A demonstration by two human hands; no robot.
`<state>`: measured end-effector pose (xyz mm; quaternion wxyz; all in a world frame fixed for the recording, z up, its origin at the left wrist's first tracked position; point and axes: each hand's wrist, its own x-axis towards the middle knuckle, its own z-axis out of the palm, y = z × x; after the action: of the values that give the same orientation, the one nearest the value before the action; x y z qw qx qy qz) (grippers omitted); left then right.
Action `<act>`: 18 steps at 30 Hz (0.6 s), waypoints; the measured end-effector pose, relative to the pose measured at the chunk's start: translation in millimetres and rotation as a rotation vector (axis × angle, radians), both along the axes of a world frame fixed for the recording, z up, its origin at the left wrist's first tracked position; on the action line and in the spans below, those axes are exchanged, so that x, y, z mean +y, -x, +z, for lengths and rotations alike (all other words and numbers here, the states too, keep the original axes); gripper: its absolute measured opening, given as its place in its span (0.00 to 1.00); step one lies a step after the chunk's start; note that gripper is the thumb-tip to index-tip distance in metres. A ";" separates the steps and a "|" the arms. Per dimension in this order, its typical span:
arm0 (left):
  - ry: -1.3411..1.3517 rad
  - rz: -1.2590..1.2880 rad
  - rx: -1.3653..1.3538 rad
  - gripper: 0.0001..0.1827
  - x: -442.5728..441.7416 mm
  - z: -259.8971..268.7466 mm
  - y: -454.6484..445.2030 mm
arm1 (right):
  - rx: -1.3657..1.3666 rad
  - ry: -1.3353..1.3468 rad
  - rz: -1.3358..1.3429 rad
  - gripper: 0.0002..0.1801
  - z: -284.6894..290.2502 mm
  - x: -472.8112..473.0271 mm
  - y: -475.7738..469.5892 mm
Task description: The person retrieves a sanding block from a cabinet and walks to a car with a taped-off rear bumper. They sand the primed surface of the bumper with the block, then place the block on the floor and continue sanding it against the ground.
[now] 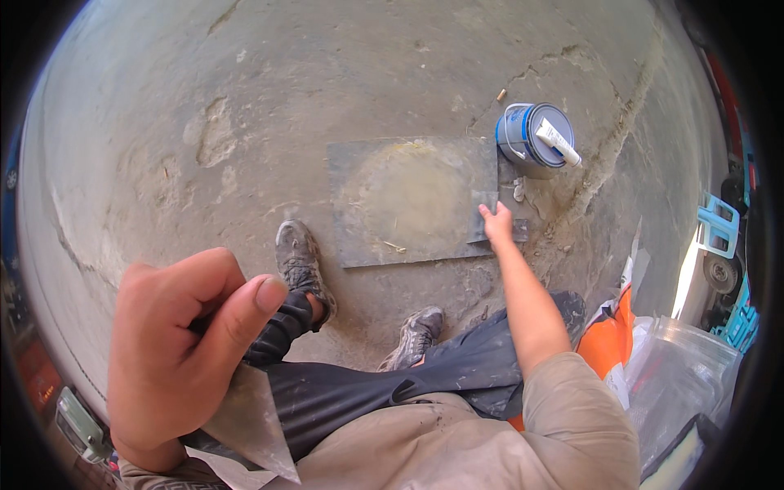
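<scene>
My left hand point(177, 343) is raised close to the camera, fingers curled. A flat, smeared scraper blade point(257, 422) juts out below it and appears held in the fist; the grip itself is hidden. Stretched forward, my right hand point(498, 223) pinches a thin, flat grey scraper point(481, 214) at the right edge of a dark flat sheet point(343, 248). That sheet lies on the concrete floor, with a wide beige smear of filler-like paste point(416, 196) over its middle. Beside my right hand, a small dark flat piece point(521, 229) sticks out past the sheet.
A lidded metal can point(511, 131) with a wire handle stands beyond the sheet's right corner, a white tube point(557, 141) lying on its lid. Crumpled scraps point(519, 188) lie nearby. Plastic bags point(674, 380) are at my right, near a blue plastic stool point(718, 225). Cracks run across the floor.
</scene>
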<state>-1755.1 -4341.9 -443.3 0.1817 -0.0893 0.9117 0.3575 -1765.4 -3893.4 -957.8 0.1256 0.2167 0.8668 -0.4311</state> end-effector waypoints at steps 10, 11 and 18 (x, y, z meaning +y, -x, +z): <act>-0.140 0.093 -0.019 0.26 -17.3 6.6 -0.3 | -0.023 -0.363 -0.062 0.29 4.7 -61.5 -27.7; -0.140 0.093 -0.017 0.26 -17.6 7.4 -1.0 | 0.027 -0.315 -0.065 0.29 0.8 -71.3 -32.2; -0.154 0.120 -0.027 0.26 -23.6 8.4 -7.9 | -0.049 -0.293 -0.038 0.25 9.6 -145.7 -63.6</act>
<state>-1747.2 -4365.5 -434.9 0.1784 -0.1343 0.8720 0.4356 -1701.8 -4039.1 -948.2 0.1057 0.2596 0.9128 -0.2971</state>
